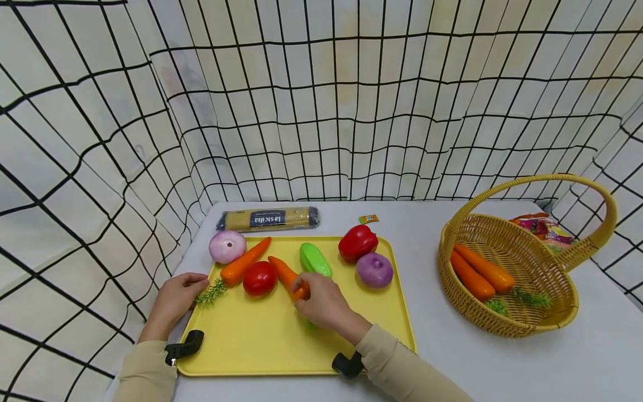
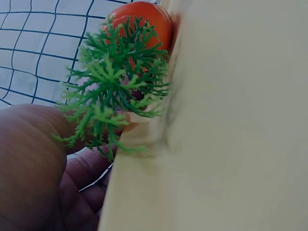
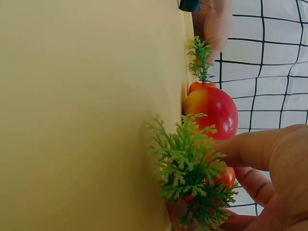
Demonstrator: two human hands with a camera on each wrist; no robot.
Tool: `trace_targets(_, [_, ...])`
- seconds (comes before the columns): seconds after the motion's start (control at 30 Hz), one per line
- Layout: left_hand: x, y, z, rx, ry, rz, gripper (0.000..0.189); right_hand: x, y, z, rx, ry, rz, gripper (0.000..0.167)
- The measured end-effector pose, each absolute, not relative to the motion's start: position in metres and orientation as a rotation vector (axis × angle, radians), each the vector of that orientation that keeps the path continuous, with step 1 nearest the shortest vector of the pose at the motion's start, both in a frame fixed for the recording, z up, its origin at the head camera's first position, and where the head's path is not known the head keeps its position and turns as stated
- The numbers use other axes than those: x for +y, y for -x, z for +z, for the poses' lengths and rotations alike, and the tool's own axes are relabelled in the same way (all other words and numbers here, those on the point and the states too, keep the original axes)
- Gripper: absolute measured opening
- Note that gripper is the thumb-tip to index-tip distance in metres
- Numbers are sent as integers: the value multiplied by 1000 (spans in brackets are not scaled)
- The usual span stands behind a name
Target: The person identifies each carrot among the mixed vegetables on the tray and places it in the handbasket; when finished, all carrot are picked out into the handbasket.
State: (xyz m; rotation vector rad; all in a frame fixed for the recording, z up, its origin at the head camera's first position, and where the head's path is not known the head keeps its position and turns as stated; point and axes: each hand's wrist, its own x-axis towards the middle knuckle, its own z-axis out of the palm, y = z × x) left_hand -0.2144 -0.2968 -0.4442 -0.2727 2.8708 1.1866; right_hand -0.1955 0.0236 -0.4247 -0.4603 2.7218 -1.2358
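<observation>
My right hand [image 1: 324,301] pinches the thick end of an orange carrot [image 1: 284,273] lying on the yellow tray [image 1: 241,346]; its leafy green top [image 3: 187,173] shows in the right wrist view. At the tray's left edge, my left hand [image 1: 176,296] holds the rim between thumb and fingers, its fingertips partly hidden. Beside it is the leafy top [image 2: 115,86] of another carrot [image 1: 246,261]. Between the carrots sits a red tomato [image 1: 259,278]. Also on the tray are a pale purple onion [image 1: 228,247], a green cucumber-like vegetable [image 1: 315,259], a red pepper [image 1: 358,243] and a darker purple onion [image 1: 374,271].
A wicker basket [image 1: 507,329] with a tall handle stands at the right, with carrots [image 1: 482,268] in it. Behind it lie colourful packets [image 1: 545,230]. A pasta pack [image 1: 268,219] and small wrapped item [image 1: 368,219] lie behind the tray. Netting-patterned walls surround the table.
</observation>
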Motion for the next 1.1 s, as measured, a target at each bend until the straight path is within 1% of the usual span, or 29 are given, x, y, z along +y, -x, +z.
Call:
trace_targets(0.2, [-297,214,-444,2869,278,1183,47,26,197,-429,2731,456,-1299,17])
trace_targets(0.4, [-297,213,-444,2859,283,1187,48,30,197,-431,2772,426,-1351,19])
trace_targets(0.8, [-297,214,-444,2888,264,1148,49,45,193,-421,2825,391,-1522,20])
trace_targets(0.93, [-296,214,-443,2883,278,1144,49,51,190,-420,2805,368,-1619,24])
trace_targets(1.1, [-297,214,-442,2889,279,1134,49,62,184,-417,2760,389,-1764,34])
